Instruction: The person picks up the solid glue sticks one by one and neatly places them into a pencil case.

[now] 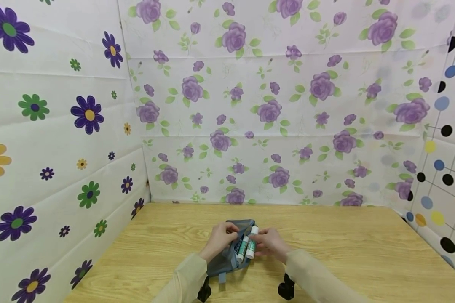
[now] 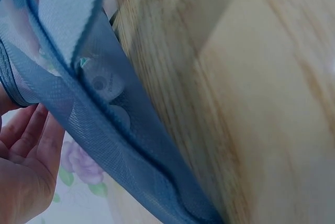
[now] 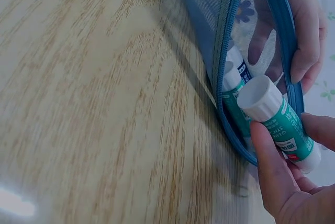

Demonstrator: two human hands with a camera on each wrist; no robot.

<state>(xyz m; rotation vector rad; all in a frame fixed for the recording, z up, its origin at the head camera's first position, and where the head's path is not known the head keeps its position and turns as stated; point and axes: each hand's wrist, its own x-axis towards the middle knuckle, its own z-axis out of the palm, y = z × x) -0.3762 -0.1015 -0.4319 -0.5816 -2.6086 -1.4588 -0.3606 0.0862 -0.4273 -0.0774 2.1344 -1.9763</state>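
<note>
A blue-grey mesh zip pouch (image 1: 221, 265) lies on the table with its zipped mouth spread wide. My left hand (image 1: 220, 237) grips the pouch by one edge of its opening. Between the thumb and fingers of my right hand (image 1: 271, 244) is a green-and-white glue stick (image 3: 285, 127), tilted at the mouth of the pouch. A second glue stick (image 3: 234, 101) lies inside, beside a white tube with a dark blue label (image 3: 238, 63). In the left wrist view, round white ends (image 2: 102, 80) show through the mesh.
The wooden table (image 1: 345, 248) runs back to a flower-printed curtain (image 1: 269, 168), with patterned sheets at both sides. A fabric tab (image 1: 222, 277) sticks out from the near end of the pouch. Black wrist devices (image 1: 287, 287) sit below the sleeves.
</note>
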